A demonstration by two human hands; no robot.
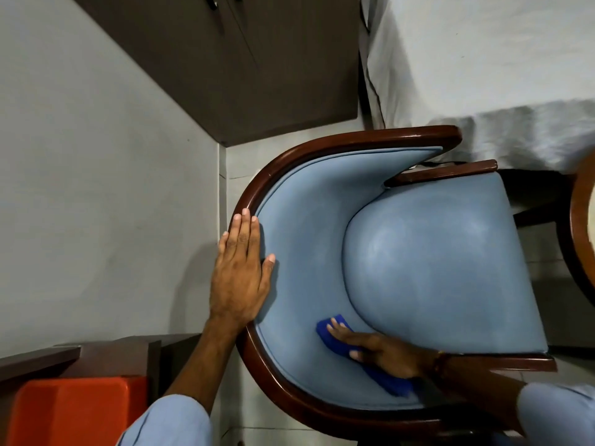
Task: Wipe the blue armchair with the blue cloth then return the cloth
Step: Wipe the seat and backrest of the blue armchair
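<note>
The blue armchair with a dark wooden rim fills the middle of the head view, seen from above. My left hand lies flat, fingers together, on the top of the curved backrest and its rim. My right hand presses the dark blue cloth against the inner padding of the backrest, just beside the seat cushion. Part of the cloth trails out under my wrist.
A dark cabinet stands behind the chair against the grey wall. A bed with a pale sheet is at the upper right. An orange stool and a dark wooden piece sit at the lower left. Another chair's rim shows at the right edge.
</note>
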